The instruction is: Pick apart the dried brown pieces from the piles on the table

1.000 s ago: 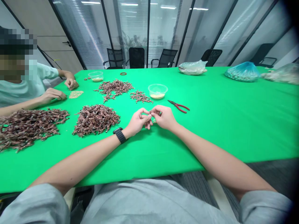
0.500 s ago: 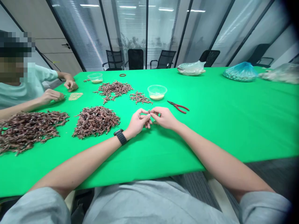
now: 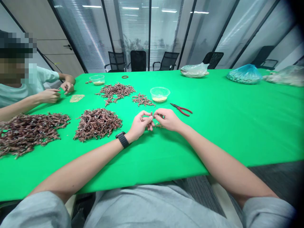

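My left hand [image 3: 142,123], with a dark watch on the wrist, pinches a small dark-brown dried piece [image 3: 151,114] between thumb and finger. Just to its right, my right hand [image 3: 166,119] has thumb and forefinger pressed together; whatever they hold is too small to make out. Under the hands lie some pale yellowish bits [image 3: 159,125] on the green cloth. Ahead is a clear plastic bowl [image 3: 160,91] with pale bits in its bottom. Red-handled pliers [image 3: 181,109] lie to the right of it. A small heap of brown pieces [image 3: 143,99] is left of the bowl.
Larger brown heaps [image 3: 98,124] lie on the left of the green table [image 3: 225,126]. A co-worker [image 3: 30,91] works at the left beside a patch of pale bits [image 3: 77,98] and a second bowl [image 3: 97,79]. Plastic bags [image 3: 244,75] stand at the far right; a brown ring [image 3: 124,77] lies at the back.
My right fingers have drawn slightly apart from my left fingertips, so the brown piece in my left hand shows more clearly. The co-worker's hands have shifted left.
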The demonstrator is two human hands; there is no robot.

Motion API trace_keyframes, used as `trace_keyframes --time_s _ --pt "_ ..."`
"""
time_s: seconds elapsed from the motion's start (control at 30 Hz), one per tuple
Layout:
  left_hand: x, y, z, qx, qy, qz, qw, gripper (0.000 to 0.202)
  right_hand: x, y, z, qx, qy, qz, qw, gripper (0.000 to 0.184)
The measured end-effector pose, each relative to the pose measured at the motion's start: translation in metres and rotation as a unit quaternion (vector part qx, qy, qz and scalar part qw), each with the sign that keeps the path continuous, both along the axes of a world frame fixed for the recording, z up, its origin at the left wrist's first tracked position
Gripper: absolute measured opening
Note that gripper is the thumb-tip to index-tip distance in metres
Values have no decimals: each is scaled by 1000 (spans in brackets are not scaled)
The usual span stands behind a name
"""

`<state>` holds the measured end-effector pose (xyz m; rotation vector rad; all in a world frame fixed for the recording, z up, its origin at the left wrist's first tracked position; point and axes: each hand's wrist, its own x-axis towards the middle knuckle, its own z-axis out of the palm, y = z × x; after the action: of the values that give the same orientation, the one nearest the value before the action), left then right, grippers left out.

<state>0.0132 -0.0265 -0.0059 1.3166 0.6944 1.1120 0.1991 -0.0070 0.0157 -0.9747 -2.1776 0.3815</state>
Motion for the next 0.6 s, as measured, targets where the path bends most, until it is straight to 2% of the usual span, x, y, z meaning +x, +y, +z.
trace_keyframes --time_s 0.2,0.47,0.53,0.6 --pt "0 1 0 0 2 -6 1000 46 -1 -3 4 -4 -22 9 1000 26" --pt "-1 -1 1 7 8 -15 1000 44 -3 -5 2 -11 2 27 1000 26" --pt "-1 -2 1 14 12 -14 1000 44 -5 -6 2 -27 14 24 999 26" --pt "-1 -3 1 23 15 -13 1000 44 -6 -8 3 -79 45 20 996 26"
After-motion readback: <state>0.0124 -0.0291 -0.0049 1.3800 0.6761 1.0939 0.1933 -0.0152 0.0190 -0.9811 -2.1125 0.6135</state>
